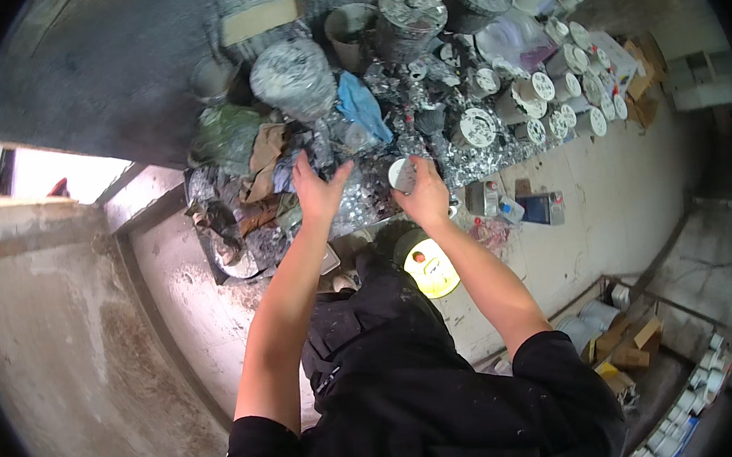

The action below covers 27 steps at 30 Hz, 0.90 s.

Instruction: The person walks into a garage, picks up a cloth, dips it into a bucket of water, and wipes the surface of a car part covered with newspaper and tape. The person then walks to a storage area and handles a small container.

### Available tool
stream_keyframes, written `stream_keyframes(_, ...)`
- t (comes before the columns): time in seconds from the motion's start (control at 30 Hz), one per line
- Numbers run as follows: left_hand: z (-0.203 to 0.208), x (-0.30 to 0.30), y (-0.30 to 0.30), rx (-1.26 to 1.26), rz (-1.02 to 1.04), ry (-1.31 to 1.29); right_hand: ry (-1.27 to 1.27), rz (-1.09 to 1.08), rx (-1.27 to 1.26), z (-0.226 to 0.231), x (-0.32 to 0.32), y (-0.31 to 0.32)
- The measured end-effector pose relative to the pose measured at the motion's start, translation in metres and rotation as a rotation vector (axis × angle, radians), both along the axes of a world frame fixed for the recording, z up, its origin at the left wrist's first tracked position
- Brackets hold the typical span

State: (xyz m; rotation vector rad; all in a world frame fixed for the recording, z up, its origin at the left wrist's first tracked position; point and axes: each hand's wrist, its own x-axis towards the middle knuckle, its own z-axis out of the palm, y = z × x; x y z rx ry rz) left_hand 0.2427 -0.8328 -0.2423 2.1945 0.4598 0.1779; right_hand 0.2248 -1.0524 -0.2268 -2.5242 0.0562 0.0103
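My right hand (427, 195) is closed around a small cup (400, 175) with a pale grey-white round top, just over the near edge of the paint-spattered table (352, 217). To its left, my left hand (319, 194) is raised with thumb and fingers apart, and nothing shows in it. Close beyond that hand lie crumpled rags, among them a brown cloth (267, 147). A blue cloth (362, 107) rests farther back, between the two hands. Beside it stands a large paint-smeared bucket (294, 80).
Several white-lidded tubs (478, 127) crowd the table's right side. More paint-caked buckets (410, 21) line the back. Below the table edge are a yellow round object (430, 269) and several small cans (482, 198). Cardboard boxes (637, 346) fill a rack at lower right.
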Motion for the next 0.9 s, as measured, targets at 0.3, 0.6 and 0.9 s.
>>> stream_keyframes(0.3,-0.040,0.035,0.003,-0.322,0.012,0.081,-0.157,-0.002,0.037,-0.017,-0.013,0.005)
stream_keyframes(0.6,0.008,-0.084,0.113,-0.371,0.048,0.236,0.003,0.319,0.232,0.004,-0.060,0.063)
stream_keyframes(0.9,0.007,-0.113,0.176,-0.619,0.335,0.070,0.472,0.313,0.123,-0.039,-0.047,0.190)
